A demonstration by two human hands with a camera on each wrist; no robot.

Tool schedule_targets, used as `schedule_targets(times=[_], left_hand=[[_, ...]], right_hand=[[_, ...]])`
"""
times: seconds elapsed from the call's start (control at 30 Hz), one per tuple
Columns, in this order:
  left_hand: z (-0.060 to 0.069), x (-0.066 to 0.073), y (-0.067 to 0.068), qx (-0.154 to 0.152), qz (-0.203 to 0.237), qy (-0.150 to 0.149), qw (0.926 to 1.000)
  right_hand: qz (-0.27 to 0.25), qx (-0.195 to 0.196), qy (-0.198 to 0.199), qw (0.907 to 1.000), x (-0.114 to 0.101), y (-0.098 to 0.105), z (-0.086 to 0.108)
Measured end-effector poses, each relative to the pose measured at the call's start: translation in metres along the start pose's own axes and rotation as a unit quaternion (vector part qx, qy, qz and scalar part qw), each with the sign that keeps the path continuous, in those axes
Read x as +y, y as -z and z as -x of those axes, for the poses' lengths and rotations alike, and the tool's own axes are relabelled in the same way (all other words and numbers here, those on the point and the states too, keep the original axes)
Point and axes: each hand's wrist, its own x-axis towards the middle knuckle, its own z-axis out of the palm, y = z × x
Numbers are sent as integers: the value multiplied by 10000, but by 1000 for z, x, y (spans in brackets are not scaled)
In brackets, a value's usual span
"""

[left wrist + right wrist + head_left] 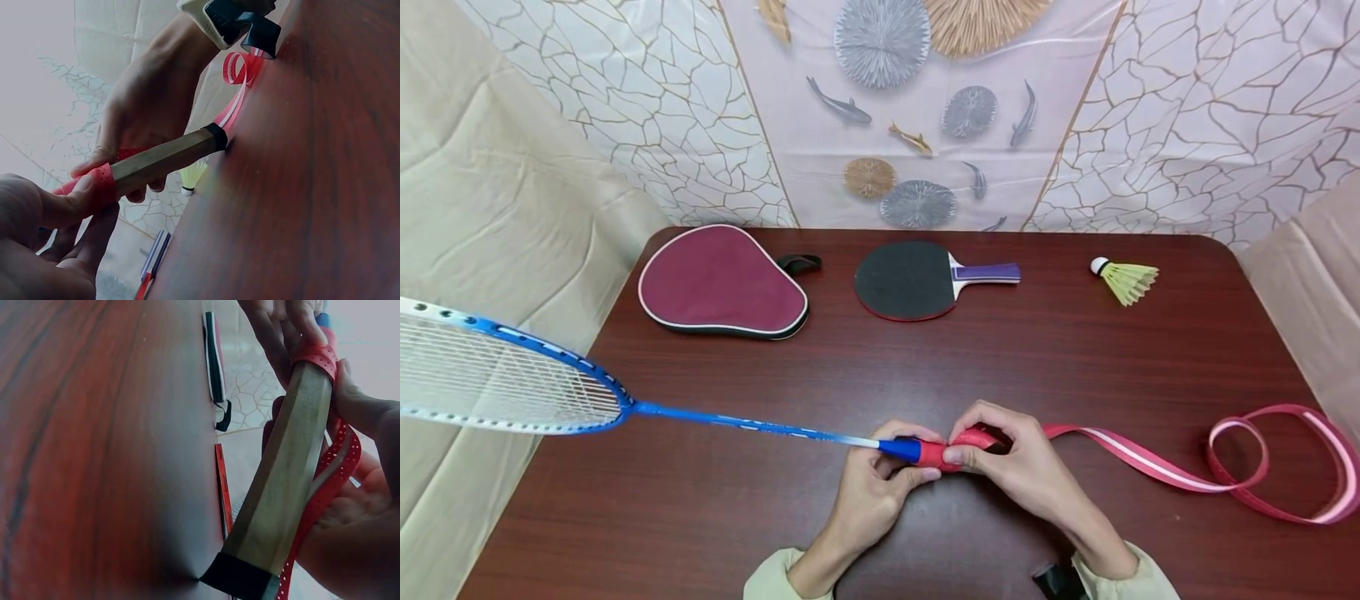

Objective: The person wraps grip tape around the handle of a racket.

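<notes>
A blue and white badminton racket (752, 423) reaches leftward over the table, its strung head past the table's left side. My left hand (876, 496) grips it near the blue cone, where red perforated grip tape (931, 455) is wound round the top of the handle. Thumb and fingers of my right hand (1022, 462) pinch the tape at that winding. Below the winding, the bare wooden handle (281, 469) shows in the right wrist view, with a black end cap (240, 575). The tape's loose length, with a white stripe, trails right and coils on the table.
Along the back of the brown table (737, 517) lie a maroon paddle case (718, 279), a black table tennis bat (906, 281) with a purple handle, and a yellow shuttlecock (1126, 278). A patterned cloth (917, 125) hangs behind them.
</notes>
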Motion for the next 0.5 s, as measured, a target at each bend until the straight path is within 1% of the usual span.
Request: schedule_targets(times=[0.1,0.23,0.3,0.43,0.5], left_hand=[[1,-5,2,-56,68,95,9999],[0,-5,2,-210,198,187,9994],[0,-4,1,-299,197,212,9991],[0,-5,0,-404,48,293,9987],[1,-5,0,-409,12,400,9984]], right_hand=[[68,-55,-203,9998,10,0,1],[50,-78,-196,9998,23,1,2],[-6,-89,-151,9998,25,0,2],[-24,-113,-122,9999,26,0,2],[-39,-118,-136,9998,25,0,2]])
